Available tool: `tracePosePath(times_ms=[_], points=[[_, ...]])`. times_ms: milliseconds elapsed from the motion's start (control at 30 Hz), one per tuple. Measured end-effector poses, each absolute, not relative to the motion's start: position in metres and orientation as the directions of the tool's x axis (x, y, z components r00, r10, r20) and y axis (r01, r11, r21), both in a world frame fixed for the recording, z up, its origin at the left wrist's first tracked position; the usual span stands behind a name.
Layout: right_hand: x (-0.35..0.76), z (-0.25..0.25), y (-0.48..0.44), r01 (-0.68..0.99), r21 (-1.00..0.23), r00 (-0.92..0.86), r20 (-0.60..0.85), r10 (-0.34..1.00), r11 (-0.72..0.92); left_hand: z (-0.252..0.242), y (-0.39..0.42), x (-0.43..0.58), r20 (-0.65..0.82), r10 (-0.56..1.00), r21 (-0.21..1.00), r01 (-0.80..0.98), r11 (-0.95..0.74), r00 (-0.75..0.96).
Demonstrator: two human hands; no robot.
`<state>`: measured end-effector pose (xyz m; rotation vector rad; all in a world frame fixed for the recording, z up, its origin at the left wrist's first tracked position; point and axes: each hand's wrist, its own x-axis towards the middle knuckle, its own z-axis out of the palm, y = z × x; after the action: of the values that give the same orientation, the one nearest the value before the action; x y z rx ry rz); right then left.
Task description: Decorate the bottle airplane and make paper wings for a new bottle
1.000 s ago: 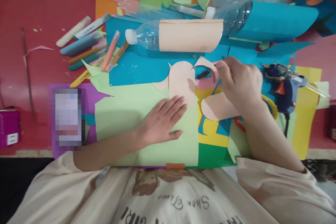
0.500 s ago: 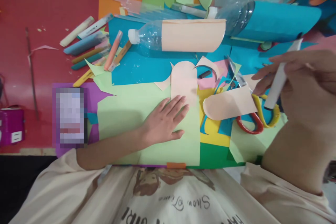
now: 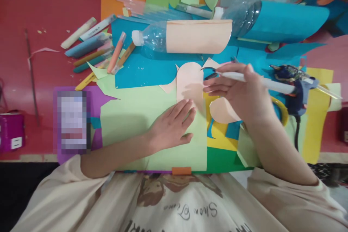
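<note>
My left hand [image 3: 171,125] lies flat with fingers spread on a pale green paper sheet [image 3: 125,123]. Its fingertips rest on the lower part of a peach paper piece [image 3: 189,76] with a rounded top. In my right hand [image 3: 244,94] is a white marker [image 3: 274,84], its dark tip uncapped and pointing left, just right of the peach piece. A black cap [image 3: 210,75] lies below that tip. Under my right hand is a second rounded peach piece [image 3: 223,110], partly covered. The yellow loop of a scissors handle [image 3: 281,110] shows behind my right wrist.
A clear bottle wrapped in peach paper [image 3: 199,37] lies beyond my hands, near a bottle wrapped in blue paper [image 3: 293,21]. Several markers [image 3: 92,52] are scattered at left, above a phone [image 3: 72,119]. A dark blue glue gun [image 3: 297,94] lies at right.
My right hand has swung left with the marker, from the right side to beside the peach piece, and the marker's tip now points left. My left hand has stayed in place.
</note>
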<state>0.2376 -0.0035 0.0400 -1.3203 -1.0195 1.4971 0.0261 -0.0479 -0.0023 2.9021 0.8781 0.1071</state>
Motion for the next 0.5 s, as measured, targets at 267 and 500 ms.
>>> tracePosePath(times_ms=[267, 500], points=[[0.193, 0.005, -0.014, -0.11, -0.961, -0.259, -0.219, 0.941, -0.254, -0.002, -0.051, 0.028, 0.062, 0.551, 0.109, 0.543, -0.832, 0.832], [0.193, -0.004, -0.014, -0.019, -0.996, -0.22, -0.082, 0.972, -0.088, -0.002, -0.057, 0.028, 0.037, 0.566, 0.123, 0.558, -0.82, 0.824]])
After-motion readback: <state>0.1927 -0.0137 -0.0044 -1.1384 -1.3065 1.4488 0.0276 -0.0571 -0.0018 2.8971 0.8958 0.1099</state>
